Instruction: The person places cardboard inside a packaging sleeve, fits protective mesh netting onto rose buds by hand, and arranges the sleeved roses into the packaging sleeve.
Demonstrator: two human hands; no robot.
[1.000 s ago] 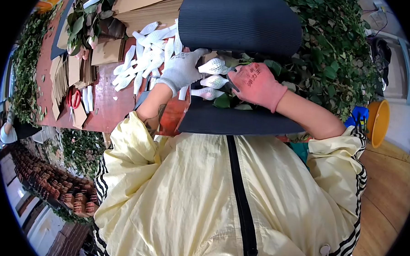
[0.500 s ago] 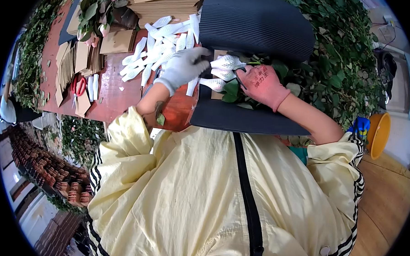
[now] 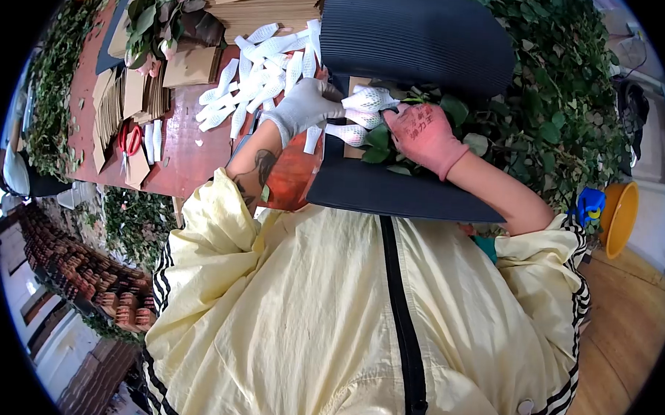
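Three white foam-net sleeves (image 3: 370,99), on what look like rose heads, lie between my hands, stacked one below another from far to near. Their long axes run roughly crosswise to my body, narrow ends towards my left. They are to the right of my left hand (image 3: 305,111) and to the left of my right hand (image 3: 427,137). Both hands are close: the grey-gloved left is at the narrow ends, the pink-gloved right just beside the other ends, where leafy stems (image 3: 380,140) come out.

My hands are apart from each other. The right is curled closed over the stems. The left has its thumb and fingers up against the far sleeve's tip; I cannot tell whether they grip it.

Counting: three sleeves here, on a piece of cardboard (image 3: 355,155) between the ridged black upper flap (image 3: 417,44) and the smooth black lower flap (image 3: 400,195). To the left, on the red surface (image 3: 182,164), is a heap of loose sleeves (image 3: 266,91), overlapping too much to count, two spare sleeves (image 3: 153,141), and one pair of red-handled scissors (image 3: 132,142). One yellow basin (image 3: 620,220) stands at far right.
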